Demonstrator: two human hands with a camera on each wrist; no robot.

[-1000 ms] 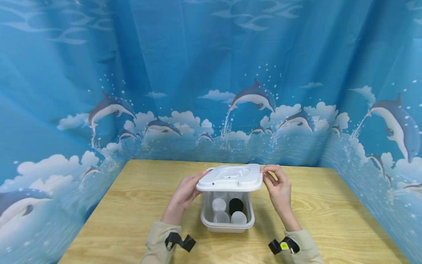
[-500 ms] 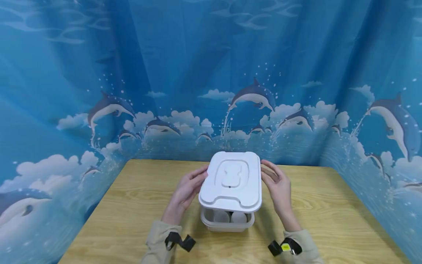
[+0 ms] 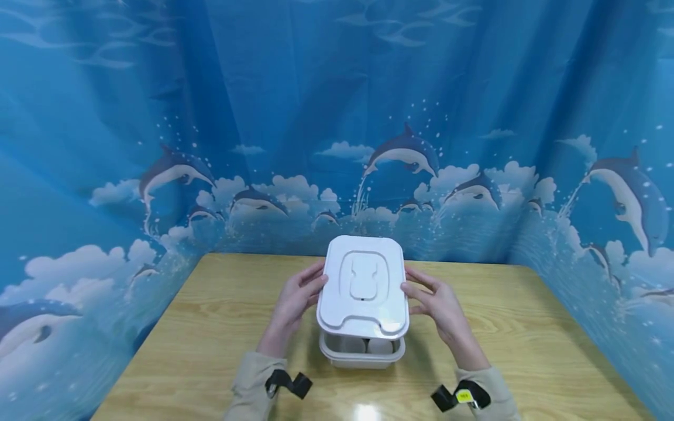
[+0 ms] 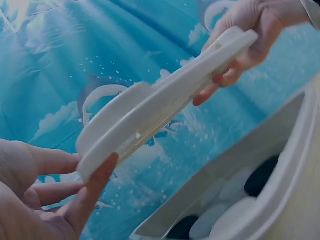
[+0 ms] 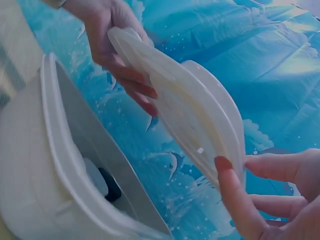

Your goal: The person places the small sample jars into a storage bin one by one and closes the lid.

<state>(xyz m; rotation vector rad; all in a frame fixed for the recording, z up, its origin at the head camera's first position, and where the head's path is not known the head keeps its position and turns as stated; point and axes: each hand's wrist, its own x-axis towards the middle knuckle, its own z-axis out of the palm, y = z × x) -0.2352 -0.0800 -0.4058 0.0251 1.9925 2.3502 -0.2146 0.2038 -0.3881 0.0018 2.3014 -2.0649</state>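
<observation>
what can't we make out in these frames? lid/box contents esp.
- Contents of the box: head view, the lid covers most of it; the count of round pieces cannot be told.
- Wrist views: box cut off by the frame edges; pieces blurred, dark and pale only.
- Left hand and right hand: fingertips under the lid hidden in the head view.

Head view: from above and behind, facing forward and down across the desk (image 3: 221,327) toward the dolphin curtain (image 3: 158,117), far enough to take in both forearms, the white lid (image 3: 363,286) and the box (image 3: 362,353) under it. Left wrist view: from low beside the left hand (image 4: 35,200), very close, facing up along the lid's underside toward the right hand (image 4: 245,30). Right wrist view: mirrored, close by the right hand, facing the left. Shared by all three: lid, box, both hands, curtain.
</observation>
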